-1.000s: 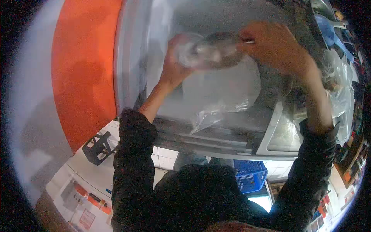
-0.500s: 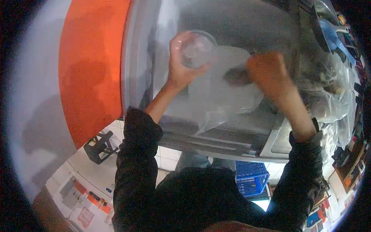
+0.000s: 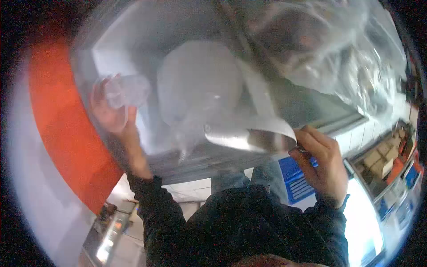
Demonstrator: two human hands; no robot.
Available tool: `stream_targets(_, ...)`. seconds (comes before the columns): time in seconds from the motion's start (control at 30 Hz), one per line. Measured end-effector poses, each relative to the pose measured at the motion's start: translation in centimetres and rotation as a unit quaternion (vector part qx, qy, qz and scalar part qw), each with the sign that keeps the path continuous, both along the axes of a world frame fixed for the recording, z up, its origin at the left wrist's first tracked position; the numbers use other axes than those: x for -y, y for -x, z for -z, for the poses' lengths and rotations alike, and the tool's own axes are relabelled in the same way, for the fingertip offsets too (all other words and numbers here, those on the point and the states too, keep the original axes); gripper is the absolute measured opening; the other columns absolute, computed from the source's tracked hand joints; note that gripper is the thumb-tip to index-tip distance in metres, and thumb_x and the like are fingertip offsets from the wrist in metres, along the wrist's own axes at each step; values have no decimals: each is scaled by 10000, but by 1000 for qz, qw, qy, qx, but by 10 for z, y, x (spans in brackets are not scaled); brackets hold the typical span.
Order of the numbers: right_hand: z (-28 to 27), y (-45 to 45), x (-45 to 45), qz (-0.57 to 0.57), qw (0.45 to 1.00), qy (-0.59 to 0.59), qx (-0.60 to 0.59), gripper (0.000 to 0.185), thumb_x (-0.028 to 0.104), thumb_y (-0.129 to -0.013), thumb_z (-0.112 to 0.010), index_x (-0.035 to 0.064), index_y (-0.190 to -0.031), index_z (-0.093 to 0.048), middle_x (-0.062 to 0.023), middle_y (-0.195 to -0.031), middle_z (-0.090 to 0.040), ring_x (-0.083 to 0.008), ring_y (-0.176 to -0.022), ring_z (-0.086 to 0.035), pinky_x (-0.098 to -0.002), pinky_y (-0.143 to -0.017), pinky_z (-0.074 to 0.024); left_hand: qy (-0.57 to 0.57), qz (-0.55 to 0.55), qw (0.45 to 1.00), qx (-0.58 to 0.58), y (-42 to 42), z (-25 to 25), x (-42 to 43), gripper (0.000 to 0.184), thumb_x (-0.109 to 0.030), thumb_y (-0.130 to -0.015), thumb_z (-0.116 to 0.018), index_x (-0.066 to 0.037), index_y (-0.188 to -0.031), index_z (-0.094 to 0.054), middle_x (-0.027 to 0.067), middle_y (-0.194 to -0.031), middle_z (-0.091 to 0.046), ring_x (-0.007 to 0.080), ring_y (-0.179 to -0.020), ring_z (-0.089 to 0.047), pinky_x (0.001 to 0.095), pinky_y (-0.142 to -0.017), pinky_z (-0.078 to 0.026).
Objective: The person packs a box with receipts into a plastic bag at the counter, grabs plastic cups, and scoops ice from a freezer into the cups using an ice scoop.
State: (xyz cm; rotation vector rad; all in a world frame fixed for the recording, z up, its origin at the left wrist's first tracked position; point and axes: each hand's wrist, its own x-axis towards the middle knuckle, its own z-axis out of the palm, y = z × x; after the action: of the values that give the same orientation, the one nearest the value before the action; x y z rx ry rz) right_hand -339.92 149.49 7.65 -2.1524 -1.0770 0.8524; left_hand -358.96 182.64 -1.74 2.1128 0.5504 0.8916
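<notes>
My left hand (image 3: 116,118) is wrapped around a clear cup (image 3: 129,91), with whitish, ice-like pieces showing inside. Both are smeared by motion at the left of the work area. On the other side, my right hand (image 3: 328,162) grips the end of a shiny metal scoop (image 3: 249,137), which points left, apart from the cup. Whatever is inside the scoop cannot be made out. Between the hands and further off lies a pale, rounded mass (image 3: 200,75) with crumpled clear plastic (image 3: 189,135) at its near side.
Clear plastic bags (image 3: 356,66) with unclear contents are piled at the upper right. A blue crate (image 3: 297,180) stands below the near edge, by my legs. An orange band (image 3: 66,115) runs along the left side. Boxes (image 3: 384,155) are at the far right.
The view has turned and shifted. The cup in my left hand is now further left. My right hand has come nearer my body, and the scoop shows clearly instead of as a dark blur.
</notes>
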Motion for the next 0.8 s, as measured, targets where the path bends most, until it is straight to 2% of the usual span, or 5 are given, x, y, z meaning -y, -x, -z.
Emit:
stream_targets(0.17, 0, -8, 91, 101, 984, -9, -147, 239, 51, -769, -613, 13, -1001, -569, -131, -778, -530, -329, -692, -562, -371, -590, -448, -27, -11, 997, 69, -56, -37, 60, 819, -413, -660, -758, 49, -1221, -379, 208, -1176, -463, 376, -1090, -496, 473, -898, -448)
stream_targets(0.33, -21, 37, 120, 199, 966, -66, -153, 178, 56, -792, -583, -33, -945, -570, -159, -777, -527, -299, -685, -552, -326, -600, -430, 481, -73, 869, 94, -27, -92, 96, 800, -367, -650, -764, 30, -1222, -368, 199, -1171, -455, 367, -1076, -501, 471, -906, -441)
stream_targets(0.43, -38, 50, 140, 258, 947, -166, -95, 195, 64, -807, -571, -41, -972, -569, -169, -814, -545, -298, -673, -532, -300, -637, -437, 207, 266, 942, -2, -48, -98, 165, 783, -237, -646, -766, -23, -1253, -320, 187, -1191, -426, 338, -1122, -457, 464, -965, -390)
stream_targets(0.63, -77, 16, 155, 341, 924, -105, -136, 253, 38, -861, -500, -29, -1105, -504, -177, -915, -597, -200, -796, -581, -288, -715, -443, -78, 92, 980, -158, -101, -100, 207, 1063, -222, -558, -841, -67, -1327, -122, 166, -1261, -348, 301, -1221, -346, 444, -1020, -319)
stream_targets(0.8, -73, 8, 173, 390, 903, -150, -97, 293, 135, -938, -441, -27, -1180, -469, -63, -936, -572, -112, -873, -497, -246, -809, -371, 39, 103, 994, 22, -88, -83, 210, 1160, -388, -583, -834, -73, -1345, -18, 176, -1318, -286, 312, -1240, -313, 455, -1053, -238)
